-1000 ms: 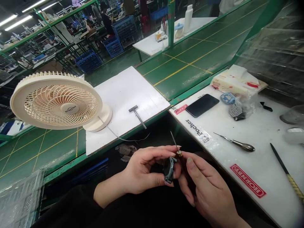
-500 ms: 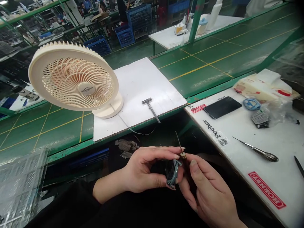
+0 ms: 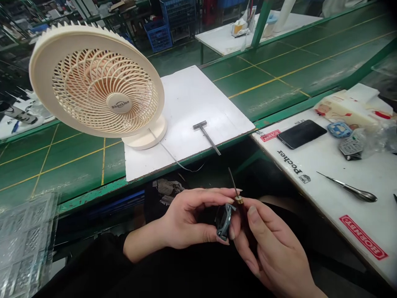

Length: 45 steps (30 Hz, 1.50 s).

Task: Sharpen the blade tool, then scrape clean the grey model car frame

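My left hand [image 3: 186, 217] pinches a small grey-blue moulded part [image 3: 224, 223] with curved, open edges; the thumb is below and the fingers are above it. In my right hand [image 3: 276, 244] is an awl-like tool [image 3: 238, 199] with a thin metal shaft, a brass collar and a dark reddish-brown handle. Its shaft points up and away, past the left fingertips, and does not appear to touch the part. The right fingers wrap round the handle and hide much of it. Both hands are close together above my dark-clothed lap.
A cream fan [image 3: 102, 87] stands on a white board [image 3: 182, 97] beside a T-shaped metal tool [image 3: 207, 136]. On the right table [image 3: 328, 207] lie a phone [image 3: 302, 134], a pointed metal tool [image 3: 347, 187] and plastic bags [image 3: 378, 134]. Clear trays [image 3: 27, 244] are at left.
My view has shifted, so the fan looks larger and the right table sits farther right in it. Both hands keep nearly the same pose and hold the same things.
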{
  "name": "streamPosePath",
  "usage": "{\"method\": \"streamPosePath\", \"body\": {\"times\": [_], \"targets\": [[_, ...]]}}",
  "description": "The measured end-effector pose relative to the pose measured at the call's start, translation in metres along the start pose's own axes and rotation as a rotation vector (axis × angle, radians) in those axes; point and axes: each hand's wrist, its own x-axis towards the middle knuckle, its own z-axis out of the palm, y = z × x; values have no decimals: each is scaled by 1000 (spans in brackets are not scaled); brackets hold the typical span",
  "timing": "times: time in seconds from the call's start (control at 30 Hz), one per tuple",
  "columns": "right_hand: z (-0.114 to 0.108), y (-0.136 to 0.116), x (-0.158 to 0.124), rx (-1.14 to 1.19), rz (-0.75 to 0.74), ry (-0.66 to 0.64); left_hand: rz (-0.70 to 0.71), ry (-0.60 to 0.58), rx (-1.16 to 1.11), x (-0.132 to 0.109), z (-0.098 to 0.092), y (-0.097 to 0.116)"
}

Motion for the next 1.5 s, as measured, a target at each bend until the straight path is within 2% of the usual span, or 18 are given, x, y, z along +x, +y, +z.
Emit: {"method": "streamPosePath", "body": {"times": [0.27, 0.53, 0.9, 1.27, 1.4, 1.5], "targets": [[18, 14, 2, 17, 71, 66, -93, 36, -102, -13, -10, 0], [27, 15, 4, 1, 89, 77, -104, 40, -153, -20, -17, -1], [22, 19, 7, -5, 156, 108, -120, 64, -162, -20, -22, -4], [16, 18, 14, 42, 158, 93, -155, 52, -173, -12, -25, -10], [14, 18, 16, -28, 100, 105, -157, 55, -196, -8, -23, -7], [8, 11, 12, -218, -57, 149, -157, 156, -237, -7, -22, -6]]}}
